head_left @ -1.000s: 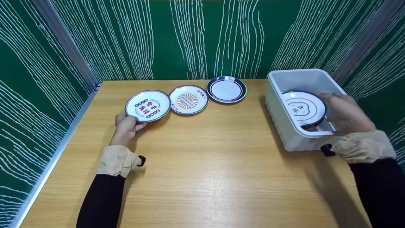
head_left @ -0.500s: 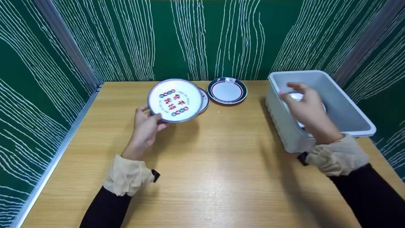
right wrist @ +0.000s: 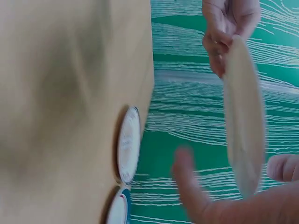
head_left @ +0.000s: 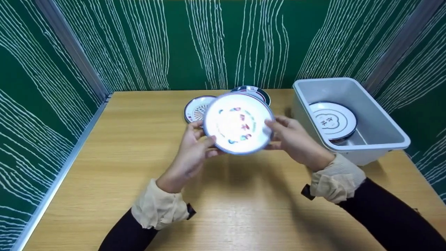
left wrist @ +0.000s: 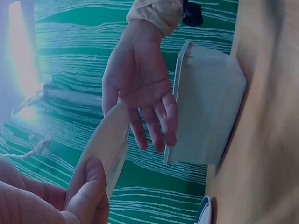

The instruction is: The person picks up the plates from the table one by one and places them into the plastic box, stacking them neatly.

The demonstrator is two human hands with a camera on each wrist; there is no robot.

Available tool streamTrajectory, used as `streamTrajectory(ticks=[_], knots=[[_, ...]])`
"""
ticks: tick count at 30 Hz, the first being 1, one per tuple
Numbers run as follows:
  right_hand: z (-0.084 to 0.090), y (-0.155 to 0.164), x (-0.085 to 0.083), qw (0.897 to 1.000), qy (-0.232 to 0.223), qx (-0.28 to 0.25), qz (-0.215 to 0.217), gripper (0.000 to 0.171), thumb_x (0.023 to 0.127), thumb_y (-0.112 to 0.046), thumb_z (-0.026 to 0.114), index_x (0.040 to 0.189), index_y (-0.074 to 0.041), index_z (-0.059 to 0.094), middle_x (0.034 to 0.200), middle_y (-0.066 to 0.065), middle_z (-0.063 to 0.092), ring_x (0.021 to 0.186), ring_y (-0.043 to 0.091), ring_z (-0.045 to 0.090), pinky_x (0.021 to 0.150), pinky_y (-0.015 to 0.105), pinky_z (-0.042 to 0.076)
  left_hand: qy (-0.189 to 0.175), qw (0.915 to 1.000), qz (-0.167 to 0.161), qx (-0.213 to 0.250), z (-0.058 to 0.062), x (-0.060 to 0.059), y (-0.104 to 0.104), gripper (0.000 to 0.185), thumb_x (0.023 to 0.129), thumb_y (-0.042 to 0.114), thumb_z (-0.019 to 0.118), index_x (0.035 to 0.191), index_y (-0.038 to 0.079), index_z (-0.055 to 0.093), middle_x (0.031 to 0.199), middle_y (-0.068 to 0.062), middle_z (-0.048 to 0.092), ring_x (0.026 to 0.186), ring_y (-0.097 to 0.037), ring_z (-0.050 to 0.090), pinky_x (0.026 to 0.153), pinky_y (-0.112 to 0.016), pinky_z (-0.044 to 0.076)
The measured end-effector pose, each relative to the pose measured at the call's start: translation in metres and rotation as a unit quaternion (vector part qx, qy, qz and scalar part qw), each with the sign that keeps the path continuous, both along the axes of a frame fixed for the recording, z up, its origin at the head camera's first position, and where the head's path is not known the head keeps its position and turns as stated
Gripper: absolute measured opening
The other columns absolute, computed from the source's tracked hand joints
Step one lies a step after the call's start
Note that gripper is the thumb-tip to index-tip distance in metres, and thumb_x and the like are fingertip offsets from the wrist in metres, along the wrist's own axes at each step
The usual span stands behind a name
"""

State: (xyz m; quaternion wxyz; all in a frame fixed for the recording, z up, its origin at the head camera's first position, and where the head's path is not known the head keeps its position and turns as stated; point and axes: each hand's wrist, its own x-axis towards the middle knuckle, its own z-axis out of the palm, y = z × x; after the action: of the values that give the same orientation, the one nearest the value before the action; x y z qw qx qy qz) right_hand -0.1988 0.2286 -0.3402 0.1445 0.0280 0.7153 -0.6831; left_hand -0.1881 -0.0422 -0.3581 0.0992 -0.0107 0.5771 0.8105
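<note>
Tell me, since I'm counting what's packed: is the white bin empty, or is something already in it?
Not empty. The head view shows a white plate with a dark rim lying inside the bin, apparently on top of others.

Glossy glazed plate [head_left: 238, 123] — smooth grey plastic bin [head_left: 379, 120] — matt wood-grain table [head_left: 223, 202].

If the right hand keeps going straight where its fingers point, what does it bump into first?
Most likely the lifted plate: the right hand points leftward at its rim, fingers open, about touching it. The left hand grips the far side.

Staged recording booth, green patterned backdrop walls [head_left: 223, 42], wooden table [head_left: 223, 195]
</note>
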Motion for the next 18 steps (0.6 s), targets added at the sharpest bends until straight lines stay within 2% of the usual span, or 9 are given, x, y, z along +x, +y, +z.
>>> streamTrajectory(ticks=[4, 9, 12, 15, 18], knots=[[-0.006, 0.000, 0.002, 1.000, -0.014, -0.014, 0.007, 0.037, 0.109, -0.017, 0.045, 0.143, 0.000, 0.046, 0.119, 0.015, 0.066, 0.095, 0.024, 0.071, 0.083, 0.038, 0.062, -0.001, 0.9992, -0.030, -0.025, -0.007, -0.002, 0.004, 0.052, 0.098, -0.009, 0.055, 0.142, 0.007, 0.032, 0.127, -0.022, 0.050, 0.086, -0.027, 0.070, 0.073, -0.038, 0.064], [-0.007, 0.010, 0.006, 0.999, -0.005, -0.038, -0.012, 0.037, 0.109, -0.013, 0.046, 0.142, 0.004, 0.044, 0.107, 0.012, 0.069, 0.084, 0.021, 0.070, 0.077, 0.034, 0.061, -0.023, 0.9980, -0.049, -0.034, -0.020, -0.018, 0.001, 0.044, 0.103, 0.008, 0.061, 0.142, 0.007, 0.040, 0.123, -0.017, 0.062, 0.086, -0.025, 0.071, 0.074, -0.035, 0.063], [-0.002, 0.020, 0.009, 0.998, -0.002, -0.047, -0.029, 0.038, 0.108, -0.014, 0.048, 0.142, 0.002, 0.044, 0.108, 0.011, 0.067, 0.088, 0.021, 0.068, 0.080, 0.034, 0.061, -0.025, 0.9991, -0.024, -0.025, -0.029, -0.034, -0.003, 0.043, 0.103, 0.012, 0.062, 0.140, 0.005, 0.041, 0.113, -0.014, 0.066, 0.075, -0.022, 0.070, 0.068, -0.033, 0.063], [0.005, 0.033, 0.012, 0.996, -0.008, -0.071, -0.052, 0.040, 0.108, -0.016, 0.051, 0.144, -0.001, 0.043, 0.113, 0.011, 0.067, 0.095, 0.021, 0.069, 0.084, 0.035, 0.060, -0.029, 0.9989, 0.028, -0.023, -0.040, -0.055, -0.009, 0.042, 0.102, 0.007, 0.061, 0.138, 0.003, 0.040, 0.106, -0.013, 0.063, 0.063, -0.019, 0.066, 0.060, -0.030, 0.062], [0.012, 0.045, 0.013, 0.992, -0.010, -0.107, -0.068, 0.049, 0.108, -0.017, 0.052, 0.152, -0.002, 0.036, 0.118, 0.010, 0.068, 0.098, 0.021, 0.070, 0.086, 0.034, 0.061, -0.042, 0.9958, 0.072, -0.038, -0.052, -0.073, -0.018, 0.042, 0.101, 0.003, 0.058, 0.138, 0.001, 0.038, 0.107, -0.013, 0.057, 0.060, -0.016, 0.061, 0.057, -0.027, 0.060]])
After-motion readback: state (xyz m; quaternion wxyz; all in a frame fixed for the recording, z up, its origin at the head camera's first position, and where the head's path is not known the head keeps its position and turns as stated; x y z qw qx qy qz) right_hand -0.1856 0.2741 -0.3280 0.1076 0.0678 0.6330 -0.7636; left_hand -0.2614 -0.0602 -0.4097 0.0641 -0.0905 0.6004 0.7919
